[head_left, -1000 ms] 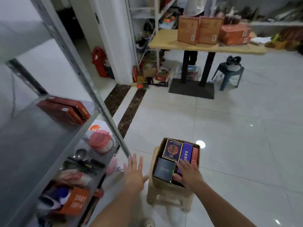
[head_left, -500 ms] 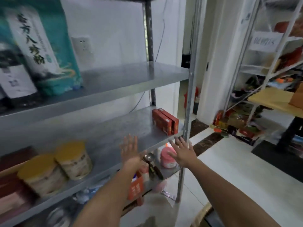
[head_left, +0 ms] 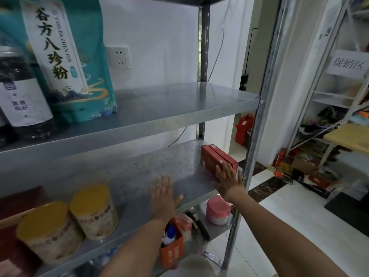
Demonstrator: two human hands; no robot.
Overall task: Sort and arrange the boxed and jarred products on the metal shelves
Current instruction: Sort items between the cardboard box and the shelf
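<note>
Right hand (head_left: 227, 181) has reached the red boxes (head_left: 214, 156) (fingers (head_left: 225, 169) straight).

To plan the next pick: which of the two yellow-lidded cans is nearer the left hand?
The can on the right; the left hand hovers right of it, while the other can stands farther left.

Soft, even indoor light fills the view; the white wall (head_left: 159, 47) and the tiled floor (head_left: 299, 196) come out bright, nearly washed out. The upper metal shelf (head_left: 179, 100) carries a dull sheen, and the space under each shelf sits in shade. The left hand (head_left: 162, 196) is smeared by motion, the yellow-lidded cans (head_left: 91, 210) look soft, and the front post (head_left: 257, 126) leans and bows at the wide-angle edge.
</note>
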